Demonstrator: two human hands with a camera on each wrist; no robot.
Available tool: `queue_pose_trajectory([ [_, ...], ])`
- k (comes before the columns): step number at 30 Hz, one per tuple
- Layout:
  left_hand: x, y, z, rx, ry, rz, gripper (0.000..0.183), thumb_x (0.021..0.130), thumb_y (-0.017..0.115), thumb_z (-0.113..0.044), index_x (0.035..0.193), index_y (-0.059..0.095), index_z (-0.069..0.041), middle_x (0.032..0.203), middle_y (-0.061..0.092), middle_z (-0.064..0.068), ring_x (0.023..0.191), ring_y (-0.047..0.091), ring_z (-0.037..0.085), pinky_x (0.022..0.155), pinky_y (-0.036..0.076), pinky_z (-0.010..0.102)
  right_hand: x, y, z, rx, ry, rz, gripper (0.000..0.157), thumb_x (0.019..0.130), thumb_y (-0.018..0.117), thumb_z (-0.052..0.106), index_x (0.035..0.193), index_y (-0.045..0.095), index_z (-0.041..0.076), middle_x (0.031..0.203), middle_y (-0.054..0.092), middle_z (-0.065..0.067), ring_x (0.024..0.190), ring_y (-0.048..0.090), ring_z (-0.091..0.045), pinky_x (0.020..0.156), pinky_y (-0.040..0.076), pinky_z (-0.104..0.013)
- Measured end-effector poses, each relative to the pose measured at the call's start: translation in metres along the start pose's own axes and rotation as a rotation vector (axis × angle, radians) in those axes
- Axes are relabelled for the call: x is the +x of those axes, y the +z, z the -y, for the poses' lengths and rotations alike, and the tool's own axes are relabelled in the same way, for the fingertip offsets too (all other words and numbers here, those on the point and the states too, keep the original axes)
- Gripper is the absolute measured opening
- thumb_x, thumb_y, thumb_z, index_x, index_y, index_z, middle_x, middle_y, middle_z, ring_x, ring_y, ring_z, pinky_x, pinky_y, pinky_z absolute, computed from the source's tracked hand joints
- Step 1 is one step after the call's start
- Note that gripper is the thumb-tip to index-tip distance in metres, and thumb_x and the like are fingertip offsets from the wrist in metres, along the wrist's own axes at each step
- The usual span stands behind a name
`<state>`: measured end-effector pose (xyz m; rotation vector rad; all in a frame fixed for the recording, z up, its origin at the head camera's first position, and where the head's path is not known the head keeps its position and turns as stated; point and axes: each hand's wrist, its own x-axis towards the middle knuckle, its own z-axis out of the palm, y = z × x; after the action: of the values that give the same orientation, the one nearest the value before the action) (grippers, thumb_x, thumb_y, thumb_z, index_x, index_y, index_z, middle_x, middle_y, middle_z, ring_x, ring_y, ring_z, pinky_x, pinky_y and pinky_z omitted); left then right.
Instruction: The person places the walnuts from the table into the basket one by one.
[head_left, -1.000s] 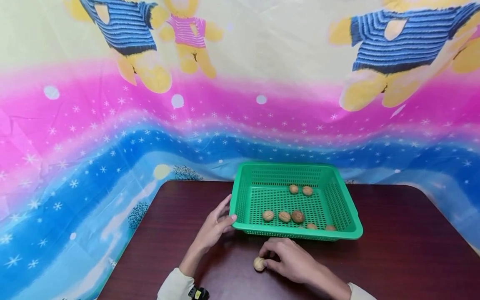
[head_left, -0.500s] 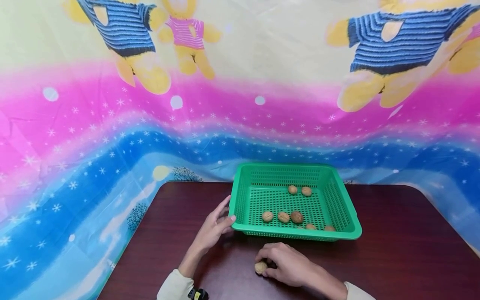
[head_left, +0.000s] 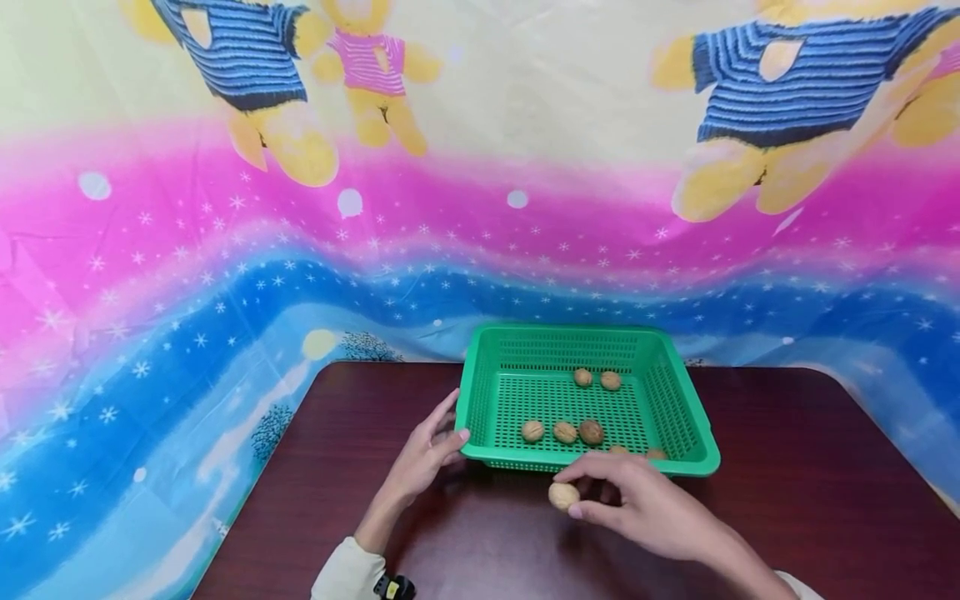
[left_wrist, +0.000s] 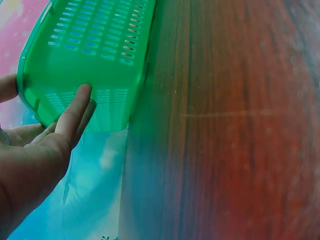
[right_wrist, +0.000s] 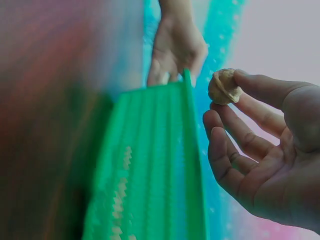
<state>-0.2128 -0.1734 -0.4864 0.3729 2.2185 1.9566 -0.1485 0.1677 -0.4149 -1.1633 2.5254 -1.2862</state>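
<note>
In the head view my right hand pinches a walnut between thumb and fingertips, in front of the basket's near wall. The right wrist view shows the same walnut at the thumb tip, with the other fingers loosely bent below. My left hand holds the near left corner of a green plastic basket. Its thumb lies on the rim, and in the left wrist view its fingers lie against the perforated outer wall. Several walnuts sit in the basket, including a darker one; the near wall partly hides some.
The basket stands toward the back of a dark red-brown wooden table. Behind and left of the table hangs a printed cloth with bears and snowflakes. A black wristband shows by the left sleeve.
My right hand has lifted the walnut from the tabletop and carried it right and toward the basket's near wall. The left hand has stayed at the basket's corner.
</note>
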Motion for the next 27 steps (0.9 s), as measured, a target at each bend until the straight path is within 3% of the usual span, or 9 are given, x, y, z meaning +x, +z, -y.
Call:
queue_pose_trajectory([
  [6,0.0,-0.001,0.001,-0.003,0.002,0.002,0.076,0.11,0.061,-0.02,0.173,0.02,-0.011,0.155,0.051,0.032,0.135,0.063,0.047,0.1,0.062,0.051,-0.008,-0.031,-0.009,-0.111,0.09,-0.105,0.026,0.101,0.077,0.029,0.126,0.075,0.032,0.116,0.075,0.015,0.099,0.067,0.0,0.076,0.058,-0.026],
  [13,0.001,-0.001,0.002,-0.009,0.004,0.005,0.076,0.11,0.061,-0.02,0.173,0.02,-0.011,0.155,0.051,0.032,0.135,0.063,0.048,0.1,0.062,0.05,-0.013,-0.058,-0.038,-0.156,0.222,-0.193,0.03,0.101,0.077,0.021,0.131,0.075,0.022,0.115,0.076,0.01,0.099,0.067,0.001,0.077,0.061,-0.027],
  [21,0.0,-0.001,0.002,-0.008,0.002,0.006,0.075,0.11,0.06,-0.021,0.173,0.021,-0.013,0.156,0.05,0.031,0.135,0.062,0.048,0.101,0.062,0.051,-0.008,-0.068,-0.066,-0.219,0.328,-0.186,0.031,0.104,0.074,0.026,0.132,0.074,0.014,0.122,0.076,-0.006,0.089,0.078,-0.016,0.073,0.06,-0.025],
  [27,0.0,0.0,0.002,-0.011,0.005,0.008,0.075,0.11,0.06,-0.021,0.173,0.021,-0.014,0.156,0.05,0.031,0.135,0.063,0.047,0.102,0.061,0.053,0.0,-0.068,-0.076,-0.306,0.314,-0.146,0.023,0.102,0.074,0.016,0.125,0.077,0.013,0.119,0.077,-0.002,0.105,0.076,-0.023,0.079,0.063,-0.029],
])
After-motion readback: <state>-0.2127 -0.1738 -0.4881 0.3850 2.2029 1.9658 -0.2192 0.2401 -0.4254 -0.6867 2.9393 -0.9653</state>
